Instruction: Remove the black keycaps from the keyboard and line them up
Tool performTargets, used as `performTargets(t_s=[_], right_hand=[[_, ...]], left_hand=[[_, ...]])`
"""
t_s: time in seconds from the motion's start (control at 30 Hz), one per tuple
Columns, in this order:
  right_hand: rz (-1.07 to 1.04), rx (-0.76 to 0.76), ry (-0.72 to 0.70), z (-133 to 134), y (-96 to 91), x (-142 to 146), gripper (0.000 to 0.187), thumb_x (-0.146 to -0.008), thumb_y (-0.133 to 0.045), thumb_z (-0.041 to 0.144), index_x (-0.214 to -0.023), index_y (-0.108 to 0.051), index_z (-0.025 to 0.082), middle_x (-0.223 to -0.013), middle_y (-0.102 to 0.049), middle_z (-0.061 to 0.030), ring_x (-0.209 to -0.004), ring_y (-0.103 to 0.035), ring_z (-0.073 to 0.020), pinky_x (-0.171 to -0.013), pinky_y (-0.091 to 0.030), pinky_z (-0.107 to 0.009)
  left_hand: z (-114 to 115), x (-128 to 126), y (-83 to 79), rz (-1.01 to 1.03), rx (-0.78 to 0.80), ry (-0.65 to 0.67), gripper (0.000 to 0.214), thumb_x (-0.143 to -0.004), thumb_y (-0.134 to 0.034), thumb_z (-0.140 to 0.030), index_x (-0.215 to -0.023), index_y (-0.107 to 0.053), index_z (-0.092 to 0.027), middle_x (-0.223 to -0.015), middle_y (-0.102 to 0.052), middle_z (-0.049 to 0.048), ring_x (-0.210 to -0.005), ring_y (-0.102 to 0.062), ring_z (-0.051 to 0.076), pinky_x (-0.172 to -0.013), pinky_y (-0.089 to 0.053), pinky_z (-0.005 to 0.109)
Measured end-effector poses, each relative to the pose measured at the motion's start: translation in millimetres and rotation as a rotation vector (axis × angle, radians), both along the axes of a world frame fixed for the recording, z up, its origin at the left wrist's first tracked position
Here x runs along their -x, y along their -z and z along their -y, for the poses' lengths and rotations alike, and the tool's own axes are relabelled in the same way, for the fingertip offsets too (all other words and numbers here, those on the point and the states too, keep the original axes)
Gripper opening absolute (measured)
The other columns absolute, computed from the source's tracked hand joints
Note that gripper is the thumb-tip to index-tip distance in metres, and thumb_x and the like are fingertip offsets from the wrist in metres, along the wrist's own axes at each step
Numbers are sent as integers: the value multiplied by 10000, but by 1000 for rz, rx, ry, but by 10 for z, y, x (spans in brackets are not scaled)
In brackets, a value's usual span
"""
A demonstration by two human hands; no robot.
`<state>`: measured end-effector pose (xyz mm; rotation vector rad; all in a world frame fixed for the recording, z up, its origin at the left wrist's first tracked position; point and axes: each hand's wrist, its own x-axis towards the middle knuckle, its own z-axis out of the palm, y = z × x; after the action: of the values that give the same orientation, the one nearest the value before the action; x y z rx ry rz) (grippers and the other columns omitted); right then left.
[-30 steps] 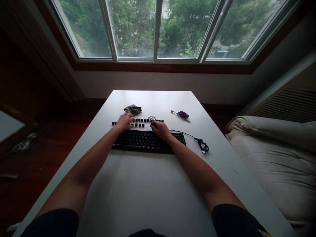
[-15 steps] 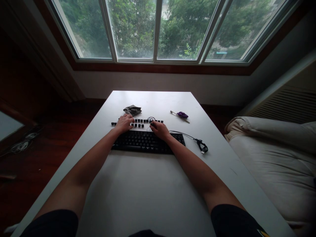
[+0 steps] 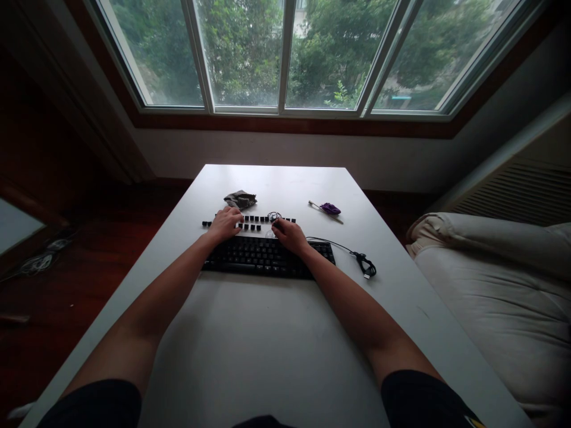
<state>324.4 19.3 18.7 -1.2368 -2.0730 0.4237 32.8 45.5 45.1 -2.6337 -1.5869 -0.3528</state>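
Note:
A black keyboard (image 3: 263, 257) lies across the middle of the white table (image 3: 267, 351). Behind it, loose black keycaps (image 3: 255, 223) sit in rows on the table. My left hand (image 3: 225, 224) rests over the left part of those rows, fingers curled down onto the keycaps. My right hand (image 3: 291, 233) is at the keyboard's far edge, fingers pinched around a small dark thing I cannot make out, next to a wire keycap puller (image 3: 273, 216).
A grey crumpled cloth (image 3: 239, 199) lies behind the keycaps. A brush with purple bristles (image 3: 329, 209) sits at the back right. The keyboard's cable and plug (image 3: 364, 264) trail to the right. A cream cushion (image 3: 499, 279) is beside the table; windows are ahead.
Almost nothing has moved. The view has shifted slightly; both hands stay at the keycap rows behind the keyboard.

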Motion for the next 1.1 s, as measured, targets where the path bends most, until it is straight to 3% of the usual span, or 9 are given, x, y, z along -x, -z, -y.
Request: performTargets(t_s=[0.2, 0.33, 0.47, 0.63, 0.9, 1.1], right_hand=[[-248, 167, 0, -48, -29, -29, 182, -944, -570, 369, -1038, -640, 230, -815, -712, -16, -668, -671, -174, -670, -523, -290], [-454, 208, -29, -66, -175, -27, 200, -932, -557, 366, -1078, -585, 232, -837, -710, -15, -698, -687, -168, -626, -556, -282], [-549, 298, -150, -2, -351, 43, 214, -923, -546, 368, -1080, -578, 226, -899, -716, -32, -771, -700, -172, -600, -567, -268], [-529, 387, -264, 112, -399, 149, 222, -895, -604, 353, -1058, -606, 203, -826, -720, -24, -690, -701, -166, -570, -548, -261], [-320, 276, -170, 123, -262, 248, 161, -914, -603, 265, -1062, -643, 218, -812, -746, -8, -705, -714, -165, -711, -548, -297], [-197, 258, -145, 126, -255, 258, 166, -930, -606, 268, -1076, -660, 207, -813, -750, -11, -719, -686, -167, -714, -495, -277]], left_hand=[[250, -202, -73, 141, -26, 24, 204, -888, -643, -299, -1070, -727, -261, -1277, -634, 71, -1233, -500, 308, -1052, -424, 477], [483, -372, -49, 216, 35, 106, 185, -919, -614, -311, -1061, -720, -260, -1253, -653, 55, -1185, -547, 280, -1059, -435, 454], [652, -447, 37, 274, 126, 152, 205, -926, -615, -344, -1091, -706, -263, -1207, -678, 58, -1142, -590, 272, -1015, -472, 433], [751, -471, 95, 301, 125, 132, 274, -917, -624, -378, -1156, -669, -251, -1183, -684, 63, -1096, -617, 273, -989, -478, 432], [800, -474, 77, 287, 91, 171, 338, -888, -666, -427, -1170, -651, -240, -1172, -676, 84, -1108, -603, 296, -994, -454, 450], [801, -479, 74, 264, 81, 175, 330, -897, -653, -411, -1175, -646, -233, -1173, -675, 88, -1111, -600, 296, -996, -450, 442]])
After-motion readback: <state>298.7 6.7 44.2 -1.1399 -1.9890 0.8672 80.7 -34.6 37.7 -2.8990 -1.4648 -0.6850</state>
